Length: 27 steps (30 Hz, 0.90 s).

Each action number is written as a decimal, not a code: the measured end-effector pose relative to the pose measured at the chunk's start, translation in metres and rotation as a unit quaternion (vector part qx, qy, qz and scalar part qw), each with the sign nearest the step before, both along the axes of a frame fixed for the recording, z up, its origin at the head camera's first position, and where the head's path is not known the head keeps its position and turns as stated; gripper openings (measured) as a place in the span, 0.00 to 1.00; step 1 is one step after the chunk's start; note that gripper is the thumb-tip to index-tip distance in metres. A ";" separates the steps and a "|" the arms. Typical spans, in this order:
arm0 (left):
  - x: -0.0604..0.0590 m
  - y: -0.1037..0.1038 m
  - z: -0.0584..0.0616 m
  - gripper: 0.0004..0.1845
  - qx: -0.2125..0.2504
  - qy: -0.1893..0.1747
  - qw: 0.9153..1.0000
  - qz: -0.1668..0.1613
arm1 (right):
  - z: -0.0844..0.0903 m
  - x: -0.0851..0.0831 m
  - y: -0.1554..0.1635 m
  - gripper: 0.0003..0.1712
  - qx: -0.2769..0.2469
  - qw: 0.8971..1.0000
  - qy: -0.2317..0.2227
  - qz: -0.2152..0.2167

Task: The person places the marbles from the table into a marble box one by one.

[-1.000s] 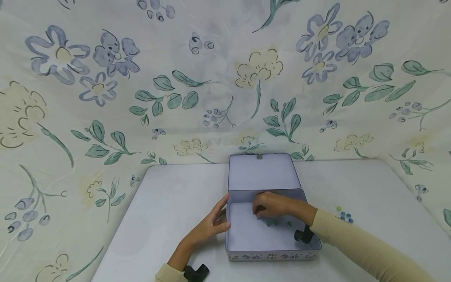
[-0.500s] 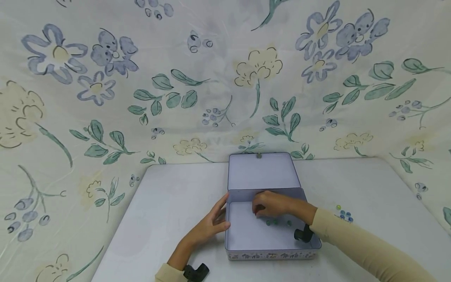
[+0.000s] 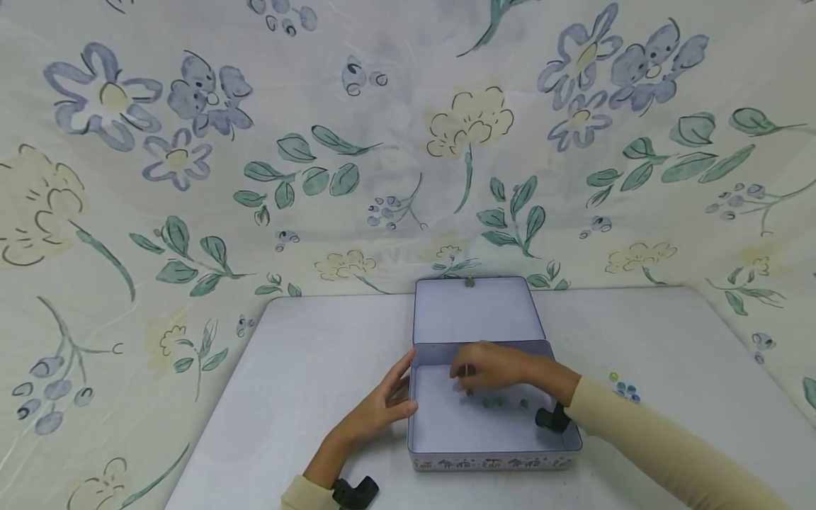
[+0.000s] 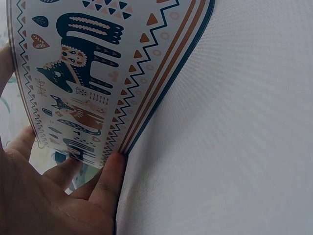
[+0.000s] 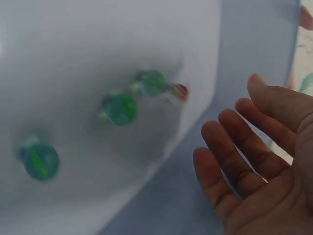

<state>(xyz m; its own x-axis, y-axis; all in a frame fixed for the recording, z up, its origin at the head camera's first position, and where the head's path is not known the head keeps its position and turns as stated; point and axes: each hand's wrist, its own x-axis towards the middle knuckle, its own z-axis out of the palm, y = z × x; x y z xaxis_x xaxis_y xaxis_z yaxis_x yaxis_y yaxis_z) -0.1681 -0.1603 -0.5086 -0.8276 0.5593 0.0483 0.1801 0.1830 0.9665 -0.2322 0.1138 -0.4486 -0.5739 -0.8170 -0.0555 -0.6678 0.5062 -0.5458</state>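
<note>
Steadying open tin (image 3: 494, 425), loose marbles (image 5: 119, 108) lying inside on its floor.
Pressing left hand (image 3: 382, 407) flat against tin's outer left wall, fingers straight; hovering right hand (image 3: 491, 368) over tin's interior, fingers relaxed and spread, holding nothing. Risking, by judgement, marbles rolling off across tin's floor should tin get nudged; further marbles (image 3: 623, 388) resting right of tin.
</note>
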 end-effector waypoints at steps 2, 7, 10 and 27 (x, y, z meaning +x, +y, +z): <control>0.000 0.001 0.000 0.45 -0.001 -0.003 1.000 0.002 | 0.008 0.001 0.003 0.11 -0.009 1.000 0.001 0.008; -0.001 0.001 0.000 0.47 -0.004 -0.006 1.000 0.002 | 0.025 0.002 0.017 0.12 -0.027 1.000 0.007 0.012; -0.002 0.000 -0.002 0.47 -0.006 -0.002 1.000 0.003 | 0.031 0.002 0.028 0.13 -0.028 1.000 0.009 -0.002; -0.002 0.001 -0.002 0.46 -0.007 0.002 1.000 0.009 | 0.058 0.007 0.094 0.13 -0.056 0.994 0.040 -0.090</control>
<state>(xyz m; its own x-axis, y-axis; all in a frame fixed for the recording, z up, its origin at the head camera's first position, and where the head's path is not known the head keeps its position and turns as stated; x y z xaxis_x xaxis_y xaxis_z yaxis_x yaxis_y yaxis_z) -0.1701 -0.1597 -0.5103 -0.8376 0.5445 0.0433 0.1797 0.2000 0.9632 -0.2247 0.2082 -0.3911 -0.7109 -0.6986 0.0811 -0.6149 0.5615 -0.5538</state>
